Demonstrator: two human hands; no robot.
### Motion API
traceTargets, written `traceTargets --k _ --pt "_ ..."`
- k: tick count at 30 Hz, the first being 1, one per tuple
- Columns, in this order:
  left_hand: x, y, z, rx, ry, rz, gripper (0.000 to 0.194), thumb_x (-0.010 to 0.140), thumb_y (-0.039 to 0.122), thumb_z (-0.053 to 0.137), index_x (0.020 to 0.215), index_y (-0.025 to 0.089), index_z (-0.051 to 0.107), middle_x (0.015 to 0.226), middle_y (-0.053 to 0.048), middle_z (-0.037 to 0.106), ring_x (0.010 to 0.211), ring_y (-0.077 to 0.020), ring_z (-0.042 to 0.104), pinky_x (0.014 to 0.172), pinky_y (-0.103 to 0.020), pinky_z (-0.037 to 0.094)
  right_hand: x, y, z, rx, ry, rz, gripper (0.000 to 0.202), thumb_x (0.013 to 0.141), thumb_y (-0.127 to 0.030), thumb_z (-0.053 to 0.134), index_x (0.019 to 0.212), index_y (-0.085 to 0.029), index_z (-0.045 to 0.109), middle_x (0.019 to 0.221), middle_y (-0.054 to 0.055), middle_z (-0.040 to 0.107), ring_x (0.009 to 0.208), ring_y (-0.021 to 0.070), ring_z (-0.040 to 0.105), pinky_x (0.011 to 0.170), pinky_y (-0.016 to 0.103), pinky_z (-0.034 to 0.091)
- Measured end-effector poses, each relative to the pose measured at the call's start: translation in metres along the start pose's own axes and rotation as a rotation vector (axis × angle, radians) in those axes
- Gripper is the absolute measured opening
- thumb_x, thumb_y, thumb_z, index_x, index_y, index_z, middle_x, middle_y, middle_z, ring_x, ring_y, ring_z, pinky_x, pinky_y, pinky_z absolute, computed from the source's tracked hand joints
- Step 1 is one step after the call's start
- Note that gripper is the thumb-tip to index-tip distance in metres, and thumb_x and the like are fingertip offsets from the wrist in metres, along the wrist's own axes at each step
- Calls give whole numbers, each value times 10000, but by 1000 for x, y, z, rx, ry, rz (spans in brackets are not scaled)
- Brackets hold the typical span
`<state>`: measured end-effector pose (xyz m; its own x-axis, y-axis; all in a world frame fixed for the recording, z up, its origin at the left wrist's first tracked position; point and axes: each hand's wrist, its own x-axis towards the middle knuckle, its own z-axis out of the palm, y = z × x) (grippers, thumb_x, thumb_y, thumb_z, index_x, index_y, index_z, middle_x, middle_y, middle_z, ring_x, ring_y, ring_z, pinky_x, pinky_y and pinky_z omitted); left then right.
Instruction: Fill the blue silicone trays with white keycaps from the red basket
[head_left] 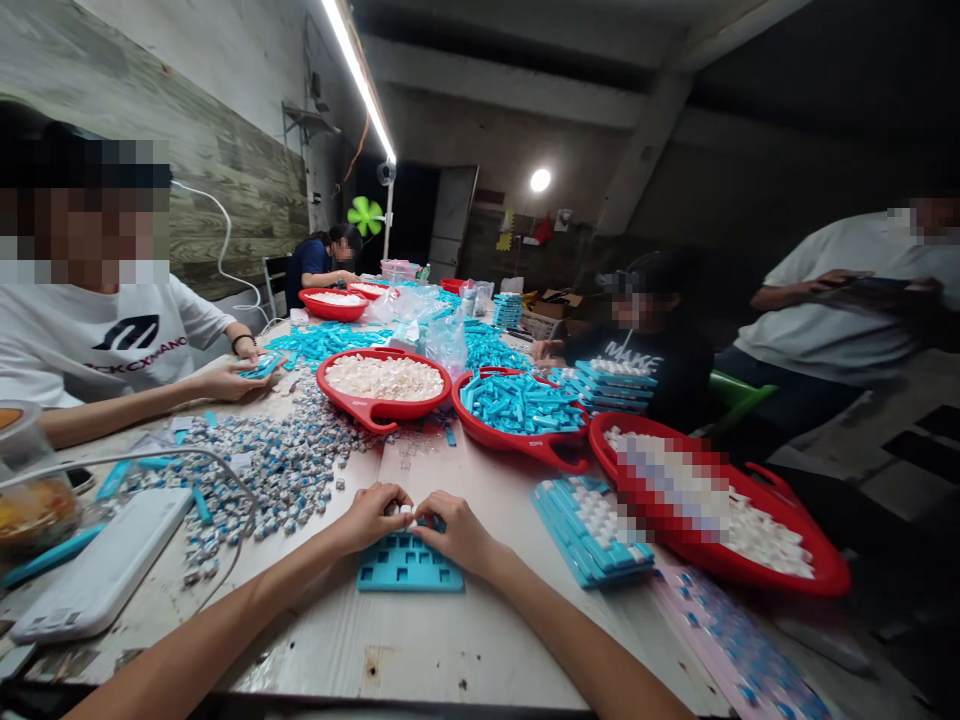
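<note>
A light-blue plastic board [411, 577] with square recesses lies flat on the table in front of me. Over its far edge, my left hand [375, 517] has thumb and forefinger closed on a small white cap [406, 509]. My right hand [457, 535] is close beside it, its fingertips pinched together at the board's far right corner. What the right fingertips hold, if anything, is too small to make out. The fingers of both hands cover the board's far edge.
Red baskets of white caps [386, 380] and blue pieces [517, 403] stand ahead. At right are stacked blue boards [592, 530] and another red basket [825, 575]. Loose small switches [277, 460] and a white power bank [105, 565] lie left. Co-workers sit on both sides.
</note>
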<state>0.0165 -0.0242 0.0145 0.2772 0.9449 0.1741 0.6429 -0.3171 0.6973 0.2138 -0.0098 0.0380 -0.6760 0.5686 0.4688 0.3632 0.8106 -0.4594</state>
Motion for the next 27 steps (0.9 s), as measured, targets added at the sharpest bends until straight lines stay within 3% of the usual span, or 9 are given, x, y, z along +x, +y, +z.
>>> traceTargets --k 4,10,15,22,27 --pt "2 5 -3 11 -22 -44 196 795 320 607 938 202 671 866 0 662 812 -170 558 706 -229 363 4 -8 -4 -28 -43 132 108 719 -121 724 740 -176 633 708 -1 629 671 144 577 626 244 428" --pt "1 13 -8 43 -45 -110 239 804 354 605 973 195 659 822 5 640 774 -165 562 692 -229 374 17 -25 -12 -221 -260 369 51 739 -190 721 760 -169 679 780 32 685 741 158 608 659 235 396" --pt "1 14 -10 -42 -49 -78 215 791 281 593 951 161 673 752 6 631 707 -144 560 631 -207 374 29 -25 -19 -293 -489 347 75 774 -225 671 743 -176 719 737 37 714 668 146 612 584 219 350" --pt "0 17 -12 2 -37 -120 227 763 297 633 947 176 687 785 9 649 748 -151 560 636 -202 370 66 -28 -35 -355 -726 315 215 696 -344 734 777 -145 748 689 52 712 590 139 598 495 208 326" --pt "3 18 -11 58 -63 -154 258 750 349 667 946 180 674 856 9 668 802 -165 578 676 -210 381 96 -33 -30 -391 -922 353 251 642 -331 772 777 -120 750 636 37 689 553 128 588 482 193 359"
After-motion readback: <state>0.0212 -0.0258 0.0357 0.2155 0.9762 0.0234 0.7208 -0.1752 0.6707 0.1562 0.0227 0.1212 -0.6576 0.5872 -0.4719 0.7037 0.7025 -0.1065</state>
